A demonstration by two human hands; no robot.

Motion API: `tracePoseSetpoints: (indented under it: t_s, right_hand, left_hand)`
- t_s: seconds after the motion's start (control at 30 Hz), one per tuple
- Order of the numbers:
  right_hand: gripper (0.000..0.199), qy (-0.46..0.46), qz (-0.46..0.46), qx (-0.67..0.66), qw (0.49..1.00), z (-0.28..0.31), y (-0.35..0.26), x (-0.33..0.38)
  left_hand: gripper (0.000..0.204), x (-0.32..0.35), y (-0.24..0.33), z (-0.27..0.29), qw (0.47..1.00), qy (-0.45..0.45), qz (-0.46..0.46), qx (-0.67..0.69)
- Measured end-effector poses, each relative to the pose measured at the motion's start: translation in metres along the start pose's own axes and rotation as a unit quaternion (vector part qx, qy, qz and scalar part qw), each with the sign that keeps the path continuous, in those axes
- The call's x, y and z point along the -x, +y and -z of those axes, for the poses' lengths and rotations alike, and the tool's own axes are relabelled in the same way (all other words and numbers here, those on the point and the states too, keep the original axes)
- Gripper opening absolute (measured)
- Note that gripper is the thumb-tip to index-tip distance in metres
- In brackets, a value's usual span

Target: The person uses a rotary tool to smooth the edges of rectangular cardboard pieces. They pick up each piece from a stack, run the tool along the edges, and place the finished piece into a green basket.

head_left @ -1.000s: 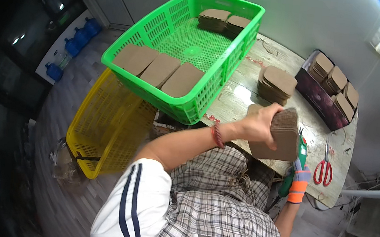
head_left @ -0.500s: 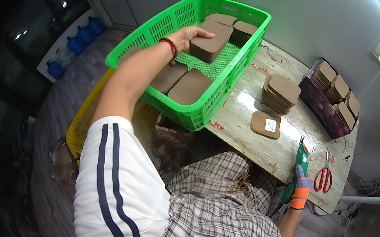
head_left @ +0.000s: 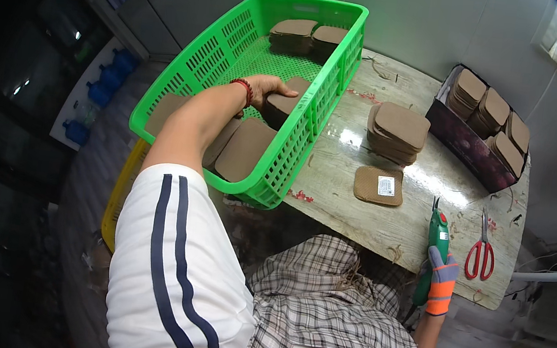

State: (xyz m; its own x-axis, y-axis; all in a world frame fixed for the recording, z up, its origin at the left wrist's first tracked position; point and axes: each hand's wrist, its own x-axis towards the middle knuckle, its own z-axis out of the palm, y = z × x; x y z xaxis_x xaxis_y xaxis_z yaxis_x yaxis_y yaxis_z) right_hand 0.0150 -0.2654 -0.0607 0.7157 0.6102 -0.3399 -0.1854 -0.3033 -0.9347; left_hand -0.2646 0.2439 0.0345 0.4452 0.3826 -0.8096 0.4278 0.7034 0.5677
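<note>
Inside the green plastic crate (head_left: 199, 58), my left hand (head_left: 269, 89) grips a stack of brown rounded-square pads (head_left: 288, 97) beside the right wall. Its thumb lies over the top pad, and the other fingers are mostly hidden. More pad stacks (head_left: 248, 150) fill the near end of the crate, and two stacks (head_left: 292, 31) stand at the far end. My right hand (head_left: 441, 282), in a grey and orange glove, is wrapped round green electric scissors (head_left: 438, 233), blades pointing away from me over the table's front edge.
On the table (head_left: 335, 156) are a pile of brown pads (head_left: 399, 129) and a single pad with a white label (head_left: 379, 185). A dark box (head_left: 464, 143) of pads stands at the back right. Red-handled scissors (head_left: 481, 255) lie near the right edge. A yellow crate (head_left: 115, 200) sits below left.
My left hand has brought the pad stack nearer and lower, down against the crate's right wall. My right hand keeps its hold on the electric scissors. The whole view has shifted slightly.
</note>
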Motion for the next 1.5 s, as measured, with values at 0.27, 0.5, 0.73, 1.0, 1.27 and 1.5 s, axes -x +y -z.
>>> tracePoseSetpoints:
  t_s: [0.27,0.5,0.73,1.0,1.27,1.5]
  right_hand:
    - [0.02,-0.002,-0.002,0.018,1.0,0.0,-0.002,-0.003]
    - [0.021,0.0,0.0,0.012,1.0,0.0,0.002,-0.004]
    - [0.021,0.009,0.016,0.034,0.999,0.004,0.013,-0.013]
    - [0.03,0.03,0.055,0.101,0.993,0.012,0.017,-0.014]
    - [0.036,0.015,0.004,0.019,1.0,0.005,0.007,-0.007]
    - [0.04,0.005,0.014,0.032,0.999,0.001,0.002,-0.006]
  left_hand:
    - [0.033,0.011,-0.012,-0.001,0.99,-0.038,0.022,-0.132]
    - [0.024,-0.005,-0.003,0.012,0.963,-0.052,0.073,-0.253]
    - [0.026,-0.05,0.005,0.042,0.953,-0.033,0.093,-0.286]
    - [0.054,0.043,0.01,-0.063,0.804,0.226,0.082,-0.544]
    - [0.012,0.106,0.018,-0.167,0.469,0.323,-0.706,-0.422]
    - [0.03,0.009,-0.175,-0.266,0.451,0.132,-0.531,-0.705]
